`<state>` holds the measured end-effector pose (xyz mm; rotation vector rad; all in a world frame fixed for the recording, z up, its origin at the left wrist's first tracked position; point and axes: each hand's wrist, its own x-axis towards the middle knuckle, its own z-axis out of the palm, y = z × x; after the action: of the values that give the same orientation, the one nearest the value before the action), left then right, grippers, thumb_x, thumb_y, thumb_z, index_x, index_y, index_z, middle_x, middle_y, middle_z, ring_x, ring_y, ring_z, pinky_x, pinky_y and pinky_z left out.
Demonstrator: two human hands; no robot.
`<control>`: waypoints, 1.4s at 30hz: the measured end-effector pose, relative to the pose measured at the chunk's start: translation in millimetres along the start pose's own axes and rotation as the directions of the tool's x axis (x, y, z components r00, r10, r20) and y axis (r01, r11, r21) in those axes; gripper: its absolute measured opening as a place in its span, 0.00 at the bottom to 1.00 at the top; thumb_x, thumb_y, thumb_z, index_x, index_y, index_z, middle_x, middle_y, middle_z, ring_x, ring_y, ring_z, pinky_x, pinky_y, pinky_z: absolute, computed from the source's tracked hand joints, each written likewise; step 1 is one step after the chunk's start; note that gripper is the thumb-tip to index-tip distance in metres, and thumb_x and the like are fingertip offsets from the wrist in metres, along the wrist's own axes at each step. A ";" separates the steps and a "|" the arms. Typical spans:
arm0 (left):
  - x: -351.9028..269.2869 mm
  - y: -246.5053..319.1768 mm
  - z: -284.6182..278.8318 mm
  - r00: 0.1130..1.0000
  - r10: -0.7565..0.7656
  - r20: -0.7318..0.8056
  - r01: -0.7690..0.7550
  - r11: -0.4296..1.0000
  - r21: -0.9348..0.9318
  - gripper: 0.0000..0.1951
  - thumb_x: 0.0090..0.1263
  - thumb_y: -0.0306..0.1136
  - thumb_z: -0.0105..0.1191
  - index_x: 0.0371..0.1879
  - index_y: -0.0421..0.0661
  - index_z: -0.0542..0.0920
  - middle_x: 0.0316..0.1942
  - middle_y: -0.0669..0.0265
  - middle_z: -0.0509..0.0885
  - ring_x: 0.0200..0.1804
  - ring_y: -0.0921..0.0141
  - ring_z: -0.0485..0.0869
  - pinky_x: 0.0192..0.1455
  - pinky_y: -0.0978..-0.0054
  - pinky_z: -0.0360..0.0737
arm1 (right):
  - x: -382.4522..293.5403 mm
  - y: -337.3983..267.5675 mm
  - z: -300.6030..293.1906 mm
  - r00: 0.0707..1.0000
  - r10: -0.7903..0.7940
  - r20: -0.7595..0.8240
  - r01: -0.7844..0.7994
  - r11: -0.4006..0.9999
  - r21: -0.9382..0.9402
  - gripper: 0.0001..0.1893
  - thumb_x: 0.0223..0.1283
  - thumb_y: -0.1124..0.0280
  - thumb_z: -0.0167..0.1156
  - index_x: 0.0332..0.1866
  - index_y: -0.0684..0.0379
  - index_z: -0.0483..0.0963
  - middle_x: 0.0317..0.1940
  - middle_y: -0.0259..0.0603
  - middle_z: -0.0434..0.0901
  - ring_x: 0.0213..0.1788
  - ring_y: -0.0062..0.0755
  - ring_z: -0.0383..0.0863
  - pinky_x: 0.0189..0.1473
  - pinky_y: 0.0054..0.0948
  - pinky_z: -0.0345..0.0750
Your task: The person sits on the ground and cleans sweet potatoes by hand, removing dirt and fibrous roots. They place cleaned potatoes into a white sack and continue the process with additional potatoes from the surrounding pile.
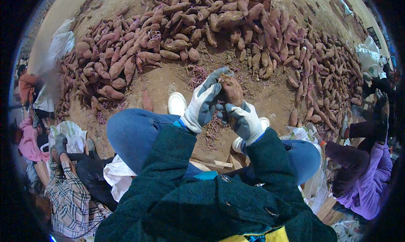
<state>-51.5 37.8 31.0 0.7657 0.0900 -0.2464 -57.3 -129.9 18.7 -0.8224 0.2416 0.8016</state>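
Both my hands wear white work gloves with grey coated palms and fingers. A large, soil-dusted sweet potato (232,89) is held upright between them, above the ground in front of my knees. My left hand (205,98) grips its upper left side, fingertips at its top end. Around its lower end close the fingers of my right hand (243,119). Below the hands, thin purple-red roots (212,128) lie on the dirt, and more root scraps (198,76) lie just beyond my left hand.
A long heap of sweet potatoes (177,45) curves around the front and both sides. A lone sweet potato (147,101) lies left of my shoe. Co-workers sit close by, one in a plaid shirt (71,207) at left, another in purple (367,185) at right. White sacks (118,175) lie beside me.
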 end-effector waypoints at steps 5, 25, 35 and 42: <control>4.3 -4.7 0.0 1.000 -0.028 0.004 0.028 1.000 0.005 0.26 0.72 0.38 0.51 0.67 0.45 0.63 0.58 0.64 0.75 0.55 0.71 0.78 0.54 0.75 0.78 | 4.4 2.3 -6.4 0.993 -0.077 -0.090 0.062 0.986 -0.157 0.19 0.56 0.76 0.61 0.54 0.67 0.71 0.42 0.41 0.82 0.40 0.27 0.82 0.38 0.24 0.78; 14.0 -20.0 -5.6 0.992 0.082 -0.101 -0.051 0.960 0.275 0.21 0.69 0.25 0.53 0.62 0.41 0.69 0.53 0.61 0.79 0.55 0.72 0.76 0.60 0.74 0.73 | 16.8 20.8 -19.9 0.869 -0.440 -0.228 0.216 0.750 -0.625 0.29 0.50 0.81 0.64 0.60 0.65 0.67 0.51 0.43 0.77 0.53 0.29 0.78 0.57 0.28 0.74; 13.5 -13.3 -2.3 0.988 0.076 -0.133 -0.016 0.912 0.410 0.24 0.64 0.21 0.58 0.60 0.39 0.71 0.53 0.62 0.79 0.53 0.73 0.77 0.57 0.77 0.74 | 16.1 12.1 -19.1 0.760 -0.635 -0.141 0.216 0.451 -0.866 0.31 0.42 0.85 0.60 0.59 0.61 0.69 0.51 0.48 0.76 0.55 0.41 0.77 0.58 0.32 0.74; 9.6 -12.4 0.4 0.974 0.151 -0.167 -0.066 0.901 0.430 0.18 0.66 0.25 0.57 0.55 0.37 0.76 0.49 0.65 0.81 0.49 0.76 0.79 0.55 0.78 0.75 | 12.5 7.8 -18.4 0.739 -0.674 0.008 0.243 0.255 -0.936 0.33 0.39 0.86 0.60 0.59 0.60 0.71 0.52 0.50 0.76 0.56 0.47 0.76 0.58 0.34 0.74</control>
<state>-45.4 27.2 21.2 1.2251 0.1842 -0.0804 -52.4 -133.4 -4.1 -2.0381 -0.1471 0.0537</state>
